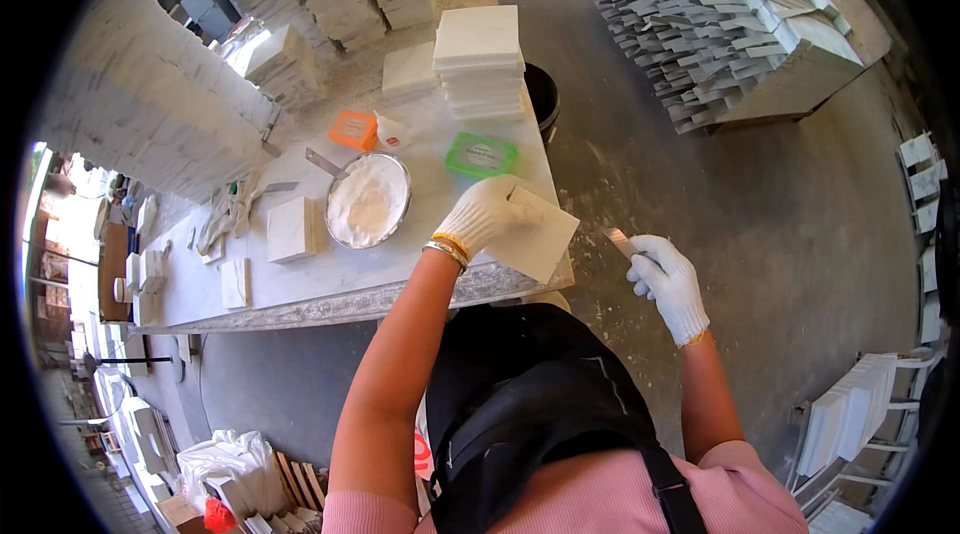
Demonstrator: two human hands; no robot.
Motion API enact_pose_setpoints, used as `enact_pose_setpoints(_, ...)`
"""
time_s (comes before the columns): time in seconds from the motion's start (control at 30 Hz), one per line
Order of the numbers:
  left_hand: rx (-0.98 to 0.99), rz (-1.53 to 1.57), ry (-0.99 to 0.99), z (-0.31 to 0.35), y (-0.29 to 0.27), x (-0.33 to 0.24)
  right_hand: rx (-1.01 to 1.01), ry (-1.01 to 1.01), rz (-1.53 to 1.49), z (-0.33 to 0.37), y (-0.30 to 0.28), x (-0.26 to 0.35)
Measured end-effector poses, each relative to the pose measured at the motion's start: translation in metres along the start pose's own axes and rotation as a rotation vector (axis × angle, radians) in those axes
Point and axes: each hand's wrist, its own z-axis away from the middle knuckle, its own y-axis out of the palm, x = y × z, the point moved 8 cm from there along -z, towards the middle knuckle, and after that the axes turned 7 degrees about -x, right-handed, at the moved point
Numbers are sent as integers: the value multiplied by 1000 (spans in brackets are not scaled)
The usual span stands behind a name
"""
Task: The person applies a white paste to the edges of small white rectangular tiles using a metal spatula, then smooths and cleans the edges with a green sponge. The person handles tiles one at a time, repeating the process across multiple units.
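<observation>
My left hand (pixel 487 215), in a white knitted glove, grips the upper left side of a square white tile (pixel 541 246) at the right end of the table. The tile's front corner reaches the table edge. Beyond that edge, over the floor, my gloved right hand (pixel 668 284) is closed around a small scraper (pixel 620 242), its blade pointing up and left toward the tile. To the left stands a round metal bowl (pixel 368 201) of white paste, with a flat metal spatula (pixel 325 164) leaning in it. Behind my left hand lies a green box (pixel 481 155).
A stack of white tiles (pixel 480 64) rises at the back of the table, near a black bucket (pixel 541 99). An orange box (pixel 353 130) and small white cup (pixel 392 132) sit behind the bowl. Left of it are more tiles (pixel 290 230). A large pile of strips (pixel 700 34) occupies the far right.
</observation>
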Motion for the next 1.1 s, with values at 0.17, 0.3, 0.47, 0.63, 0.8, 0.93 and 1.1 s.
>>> enact_pose_setpoints(0.17, -250, -255, -3, 17, -17, -33, 38, -68, -37, -23, 12, 14)
enact_pose_setpoints(0.3, -266, -311, -53, 41, -19, -54, 136, -188, -22, -44, 20, 29)
enact_pose_setpoints(0.47, -343, -353, 133, 78, 7, -55, 273, -260, 50, -71, 42, 34)
enact_pose_setpoints(0.63, -347, -319, 224, 73, 5, -40, 361, -265, 120, -85, 66, 33)
enact_pose_setpoints(0.8, -331, -287, 242, 70, 5, -31, 350, -383, 194, -78, 70, 39)
enact_pose_setpoints(0.93, -332, -267, 229, 70, 6, -26, 257, -619, 371, -70, 63, 43)
enact_pose_setpoints(1.1, -351, -254, 255, 71, 7, -25, 216, -730, 579, -58, 60, 46)
